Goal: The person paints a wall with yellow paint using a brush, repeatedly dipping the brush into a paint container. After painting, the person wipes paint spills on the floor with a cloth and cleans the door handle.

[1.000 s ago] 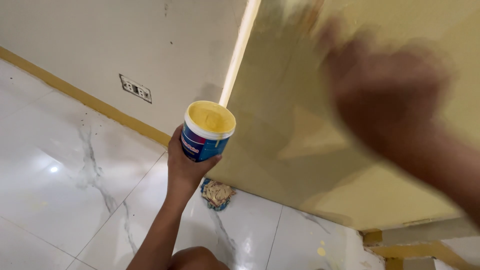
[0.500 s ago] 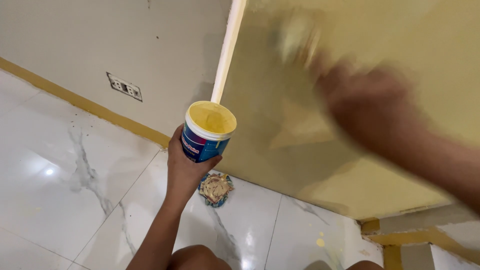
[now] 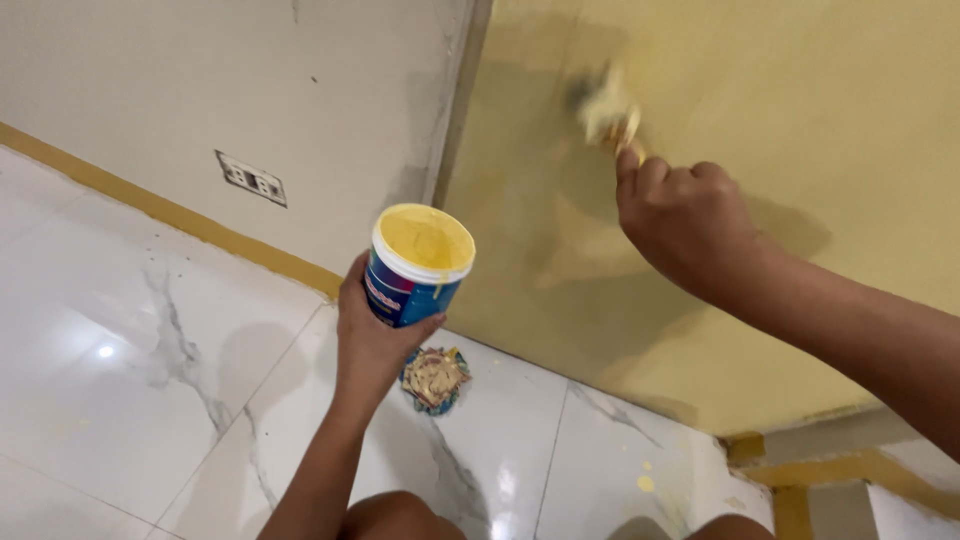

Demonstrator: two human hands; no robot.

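Paintbrush (image 3: 606, 108) gripped in right hand (image 3: 683, 220) against yellow wall (image 3: 800, 100), left hand (image 3: 372, 335) clasping paint tub (image 3: 418, 263)

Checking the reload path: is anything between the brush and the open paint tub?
Nothing visible. The brush in the right hand is at the yellow wall; the tub, in the left hand, is uncovered, with open air between.

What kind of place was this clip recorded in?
Probably a room indoors being repainted: glossy marble-look floor tiles, a wall socket low on the white wall, and a half-painted yellow wall. The right hand brushes it; the left hand holds a paint tub.
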